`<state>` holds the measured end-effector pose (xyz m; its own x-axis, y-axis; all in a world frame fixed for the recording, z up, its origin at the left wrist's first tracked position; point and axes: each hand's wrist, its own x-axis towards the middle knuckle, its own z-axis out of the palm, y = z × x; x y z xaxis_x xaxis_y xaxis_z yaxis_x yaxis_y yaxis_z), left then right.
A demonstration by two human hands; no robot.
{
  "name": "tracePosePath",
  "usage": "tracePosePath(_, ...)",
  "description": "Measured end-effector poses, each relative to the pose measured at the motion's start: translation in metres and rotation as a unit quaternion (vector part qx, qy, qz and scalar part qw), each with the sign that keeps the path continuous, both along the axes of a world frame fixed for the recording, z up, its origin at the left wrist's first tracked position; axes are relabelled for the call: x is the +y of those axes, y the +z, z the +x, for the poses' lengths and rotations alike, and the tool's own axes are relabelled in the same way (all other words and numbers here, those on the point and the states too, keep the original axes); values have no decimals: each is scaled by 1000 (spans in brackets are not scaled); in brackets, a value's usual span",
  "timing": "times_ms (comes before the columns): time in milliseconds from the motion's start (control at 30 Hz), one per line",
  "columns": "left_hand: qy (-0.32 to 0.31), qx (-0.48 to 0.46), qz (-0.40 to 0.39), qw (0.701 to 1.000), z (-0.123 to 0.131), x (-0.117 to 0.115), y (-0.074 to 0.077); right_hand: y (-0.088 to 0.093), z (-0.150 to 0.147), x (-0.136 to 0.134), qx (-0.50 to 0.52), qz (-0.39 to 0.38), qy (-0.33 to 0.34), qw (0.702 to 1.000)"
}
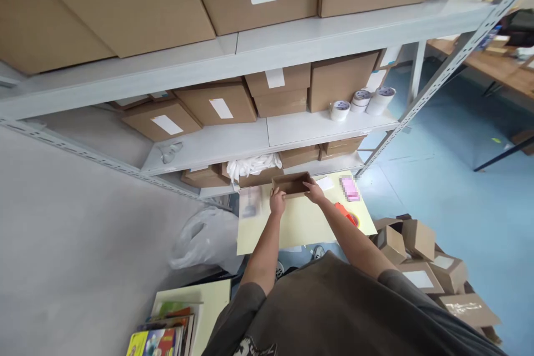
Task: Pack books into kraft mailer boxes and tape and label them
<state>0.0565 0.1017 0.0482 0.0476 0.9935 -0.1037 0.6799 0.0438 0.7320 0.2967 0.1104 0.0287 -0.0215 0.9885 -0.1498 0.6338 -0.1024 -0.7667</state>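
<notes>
Between my two hands is a small open-topped cardboard box, at the far edge of the pale yellow table. My left hand grips its left end, and my right hand grips its right end. The inside of the box is in shadow, and I see nothing in it. To the right of my right hand lie a white paper, a pink blurred item and a red-orange tape dispenser. A clear plastic bag rests on the table's left part.
A grey metal shelf with cardboard boxes and tape rolls rises behind the table. Opened cardboard boxes are heaped on the floor at right. A large plastic bag sits at left, with books on a table nearer me.
</notes>
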Motion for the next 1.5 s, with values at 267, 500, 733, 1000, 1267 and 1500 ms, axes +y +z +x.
tracePosePath(267, 4, 16, 24, 1000, -31, -28, 9, 8, -11, -19, 3, 32, 53, 998)
tracePosePath(500, -38, -15, 12, 999, -59, -71, 1, 3, -30, -89, -3, 40, -21, 999)
tracePosePath(733, -81, -80, -9, 993, -69, -103, -24, -13, -48, -146, -43, 19, -101, 994)
tracePosePath(1000, -102, -80, -6, 992, -69, -100, -19, -9, -58, -142, -75, -18, -108, 991)
tracePosePath(1267, -59, -88, 36, 994, -65, -113, 1, 4, -50, -138, -33, 62, -64, 995)
tracePosePath(1500, 96, -124, 13, 988, -92, -125, 3, 29, -101, -116, 61, 108, 27, 992)
